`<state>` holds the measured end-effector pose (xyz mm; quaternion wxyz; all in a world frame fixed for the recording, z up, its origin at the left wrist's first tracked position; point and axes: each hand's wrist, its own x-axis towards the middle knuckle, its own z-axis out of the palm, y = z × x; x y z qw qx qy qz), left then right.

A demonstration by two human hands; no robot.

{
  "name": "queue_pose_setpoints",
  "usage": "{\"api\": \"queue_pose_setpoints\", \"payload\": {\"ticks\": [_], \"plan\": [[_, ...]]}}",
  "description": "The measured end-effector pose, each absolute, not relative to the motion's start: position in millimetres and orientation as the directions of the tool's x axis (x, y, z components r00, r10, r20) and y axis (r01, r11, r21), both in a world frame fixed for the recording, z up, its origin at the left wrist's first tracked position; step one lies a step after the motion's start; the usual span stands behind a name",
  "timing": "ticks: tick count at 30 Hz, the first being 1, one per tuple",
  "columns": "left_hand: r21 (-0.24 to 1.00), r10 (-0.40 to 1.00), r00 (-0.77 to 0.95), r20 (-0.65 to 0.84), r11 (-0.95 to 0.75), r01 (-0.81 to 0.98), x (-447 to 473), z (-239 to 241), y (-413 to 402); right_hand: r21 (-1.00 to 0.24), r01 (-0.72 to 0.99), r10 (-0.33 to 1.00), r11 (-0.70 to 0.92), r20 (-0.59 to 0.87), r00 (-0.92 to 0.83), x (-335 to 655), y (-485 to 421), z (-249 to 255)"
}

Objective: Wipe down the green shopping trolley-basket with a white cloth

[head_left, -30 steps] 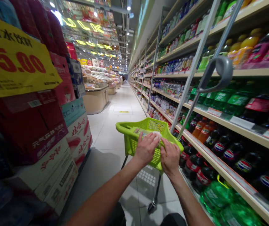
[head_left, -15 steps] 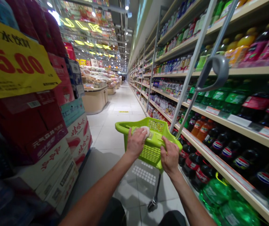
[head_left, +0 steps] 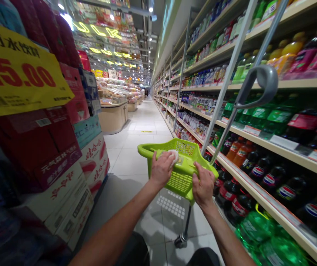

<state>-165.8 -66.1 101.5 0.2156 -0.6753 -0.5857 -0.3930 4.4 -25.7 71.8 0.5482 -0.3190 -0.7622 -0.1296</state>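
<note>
A lime-green plastic shopping basket [head_left: 180,181] with lattice sides stands in front of me on a wheeled frame. My left hand [head_left: 162,168] is closed on a crumpled white cloth [head_left: 173,157], pressed against the top of the basket's near side. The cloth is mostly covered by my fingers. My right hand [head_left: 203,184] grips the near right corner of the rim, its fingers over the top. From the right side of the frame a metal pole with a grey loop handle [head_left: 271,85] rises. One caster [head_left: 181,241] shows below on the floor.
Shelves [head_left: 272,138] of bottled drinks run along the right, close to the basket. Stacked drink cartons [head_left: 64,184] and a yellow price sign [head_left: 22,70] stand on the left. A tiled aisle [head_left: 147,122] stretches ahead, past display counters [head_left: 112,118].
The basket and both hands sit slightly farther right in view, and the handle has shifted right too. My hold on the cloth and the rim looks the same.
</note>
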Motion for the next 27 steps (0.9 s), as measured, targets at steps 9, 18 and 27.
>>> {"api": "queue_pose_setpoints", "payload": {"ticks": [9, 18, 27], "plan": [[0.167, 0.614, 0.006, 0.79, -0.224, 0.96, -178, 98, -62, -0.117, 0.593, 0.338, 0.796, 0.899, -0.277, 15, -25, 74], [0.307, 0.734, -0.186, 0.654, -0.033, 0.951, -232, 116, -53, -0.139, 0.631, 0.32, 0.764, 0.93, -0.183, 4, -23, 71], [0.198, 0.728, -0.08, 0.68, -0.077, 0.977, -200, 113, -58, -0.111, 0.736, 0.406, 0.668, 0.883, -0.236, 36, 4, 74]]}}
